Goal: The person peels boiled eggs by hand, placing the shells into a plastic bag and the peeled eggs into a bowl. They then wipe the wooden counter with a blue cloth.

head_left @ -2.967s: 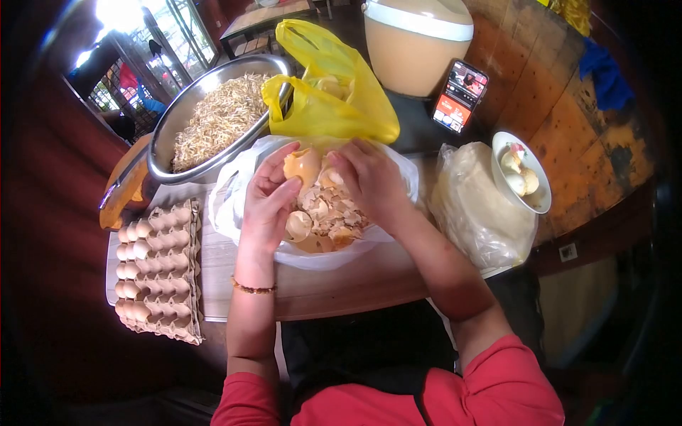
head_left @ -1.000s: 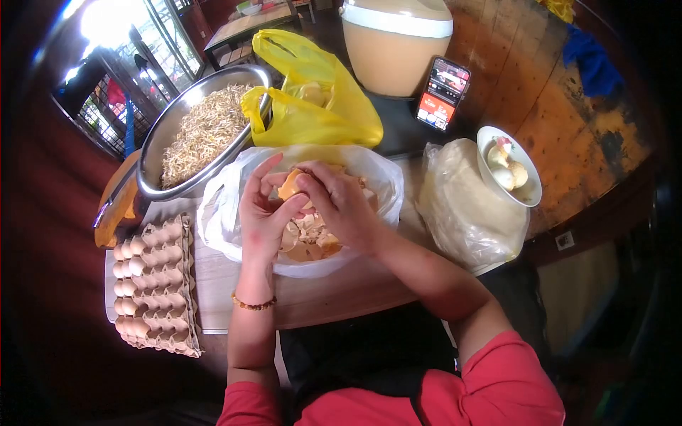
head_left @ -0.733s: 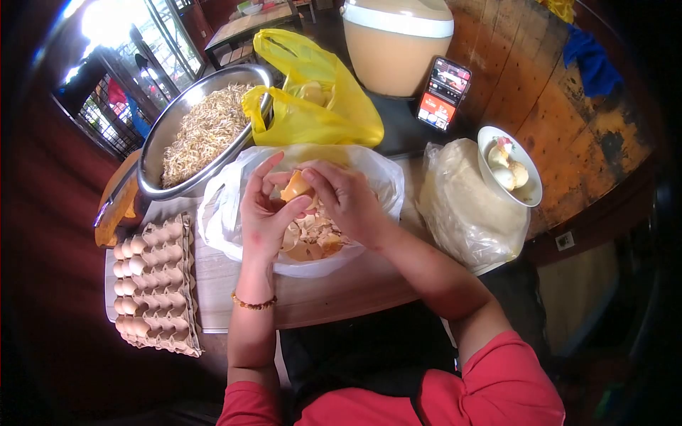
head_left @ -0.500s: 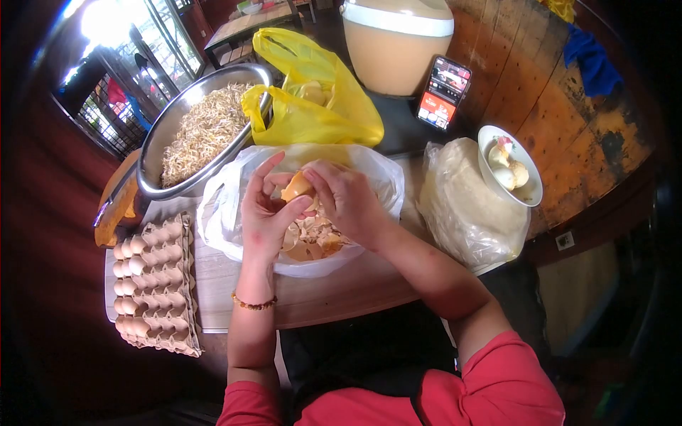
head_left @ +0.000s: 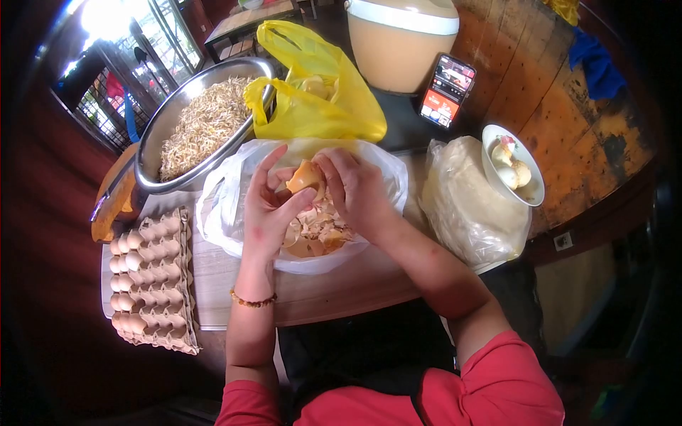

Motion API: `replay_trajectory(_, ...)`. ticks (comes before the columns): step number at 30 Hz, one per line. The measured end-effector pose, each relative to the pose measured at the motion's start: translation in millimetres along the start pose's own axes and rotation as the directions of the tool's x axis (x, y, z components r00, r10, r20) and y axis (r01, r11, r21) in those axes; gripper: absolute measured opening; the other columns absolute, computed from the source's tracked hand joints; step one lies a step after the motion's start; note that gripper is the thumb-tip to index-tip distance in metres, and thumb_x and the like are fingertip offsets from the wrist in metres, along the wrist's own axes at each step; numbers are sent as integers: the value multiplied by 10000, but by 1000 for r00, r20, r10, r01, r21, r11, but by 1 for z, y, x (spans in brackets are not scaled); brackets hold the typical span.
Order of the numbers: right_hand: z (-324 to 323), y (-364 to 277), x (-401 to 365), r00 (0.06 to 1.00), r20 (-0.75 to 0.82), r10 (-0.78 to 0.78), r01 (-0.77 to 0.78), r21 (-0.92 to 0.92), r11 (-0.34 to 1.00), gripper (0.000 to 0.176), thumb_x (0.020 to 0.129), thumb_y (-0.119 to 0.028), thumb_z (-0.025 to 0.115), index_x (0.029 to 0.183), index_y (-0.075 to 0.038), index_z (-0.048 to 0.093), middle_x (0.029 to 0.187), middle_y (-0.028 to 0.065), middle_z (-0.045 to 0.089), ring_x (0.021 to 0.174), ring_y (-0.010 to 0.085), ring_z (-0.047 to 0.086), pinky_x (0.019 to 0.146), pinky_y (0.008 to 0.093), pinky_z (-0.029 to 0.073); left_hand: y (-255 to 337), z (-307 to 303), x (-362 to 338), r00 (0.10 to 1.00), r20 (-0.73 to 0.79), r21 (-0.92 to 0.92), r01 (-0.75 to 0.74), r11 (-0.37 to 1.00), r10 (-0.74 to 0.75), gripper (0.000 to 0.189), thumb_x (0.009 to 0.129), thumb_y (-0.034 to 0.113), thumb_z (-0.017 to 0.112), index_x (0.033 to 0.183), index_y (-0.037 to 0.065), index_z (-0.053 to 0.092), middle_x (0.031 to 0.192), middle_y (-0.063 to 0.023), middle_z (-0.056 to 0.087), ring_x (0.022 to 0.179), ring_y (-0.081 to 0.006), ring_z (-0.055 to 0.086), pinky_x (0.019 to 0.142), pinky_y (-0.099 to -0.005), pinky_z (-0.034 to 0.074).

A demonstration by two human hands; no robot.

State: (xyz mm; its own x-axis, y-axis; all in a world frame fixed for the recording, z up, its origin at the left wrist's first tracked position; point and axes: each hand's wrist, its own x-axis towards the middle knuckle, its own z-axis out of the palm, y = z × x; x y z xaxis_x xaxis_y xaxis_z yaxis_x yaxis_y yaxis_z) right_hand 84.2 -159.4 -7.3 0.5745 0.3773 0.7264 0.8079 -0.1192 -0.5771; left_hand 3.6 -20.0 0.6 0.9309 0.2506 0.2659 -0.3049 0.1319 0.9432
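Over the middle of the table, a brownish-orange egg [head_left: 304, 177] is held up between both hands. My left hand [head_left: 268, 202] grips it from the left with the thumb and fingertips, the index finger raised. From the right, my right hand [head_left: 357, 190] is closed with its fingertips pressed to the egg's side; part of the egg is hidden behind them. Directly below lies a white plastic bag [head_left: 226, 206], spread open, with broken eggshells [head_left: 323, 231] inside. Whether a loose bit of shell sits in the right fingertips cannot be made out.
Left stands an egg tray [head_left: 167, 287] with several eggs. Behind are a metal bowl [head_left: 148, 153] of sprouts and a yellow bag [head_left: 341, 99]. To the right are a phone [head_left: 446, 91], a wrapped clear bag [head_left: 472, 202], a white bowl [head_left: 534, 192] with eggs and a lidded bucket [head_left: 401, 60].
The egg is turned slightly between my fingers, showing more of its orange side. My right fingers have shifted a little up and right; the view has tilted slightly.
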Motion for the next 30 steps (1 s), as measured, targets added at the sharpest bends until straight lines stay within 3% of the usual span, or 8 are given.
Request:
replay_trajectory(8, -2, 4, 2, 999, -17, 28, -28, -4, 1000, 118, 916, -51, 536, 999, 14, 589, 890, 183, 631, 815, 384, 614, 688, 410, 491, 2, 3, -2, 1000, -17, -60, -20, 998, 19, 715, 782, -107, 678, 1405, -14, 339, 1058, -88, 625, 915, -168, 652, 802, -275, 555)
replay_trajectory(11, 0, 8, 3, 999, -32, -11, 12, 6, 1000, 110, 927, -95, 536, 959, 9, 548, 873, 226, 597, 821, 424, 588, 684, 478, 474, 3, 4, -2, 1000, -10, -111, -18, 994, 17, 724, 776, -119, 671, 1409, -11, 336, 1066, -89, 625, 926, -164, 650, 802, -267, 551)
replay_trajectory(13, 3, 12, 2, 998, -67, 3, -8, -67, 998, 121, 916, -61, 538, 1001, 4, 595, 866, 184, 624, 791, 376, 613, 677, 410, 486, 5, 2, -3, 1000, -4, -140, -18, 990, 17, 728, 774, -125, 667, 1411, -9, 335, 1071, -89, 625, 933, -161, 649, 800, -261, 549)
replay_trajectory(16, -1, 13, 5, 998, 3, 69, -69, -70, 995, 125, 923, -82, 541, 1001, 0, 597, 874, 191, 629, 796, 368, 621, 677, 409, 485, 7, 1, -2, 1000, 2, -173, -26, 985, 27, 730, 775, -125, 665, 1413, -8, 330, 1078, -91, 625, 939, -154, 645, 785, -248, 545)
replay_trajectory(19, -7, 7, 5, 989, 122, 87, -80, -62, 995, 155, 930, -108, 547, 1029, -4, 605, 888, 196, 635, 814, 362, 630, 693, 392, 489, 5, 2, -1, 998, -36, -96, -57, 994, 53, 756, 760, -130, 682, 1414, -8, 323, 1083, -86, 619, 938, -150, 642, 776, -241, 543)
replay_trajectory(22, -4, 2, 5, 993, 119, 16, -27, 90, 996, 225, 943, -212, 560, 1006, -1, 606, 902, 198, 646, 779, 387, 639, 666, 440, 500, -5, 0, 2, 988, -53, 2, -144, 990, 144, 797, 734, -134, 715, 1414, -6, 320, 1085, -83, 611, 933, -145, 640, 774, -236, 542)
replay_trajectory(30, -4, 4, 6, 991, 135, 21, -51, 226, 973, 220, 952, -204, 548, 1041, -12, 611, 906, 186, 649, 832, 378, 643, 698, 417, 502, -5, -2, 2, 992, -25, 80, -125, 989, 127, 824, 716, -130, 739, 1413, -9, 317, 1093, -94, 606, 921, -152, 648, 773, -249, 556)
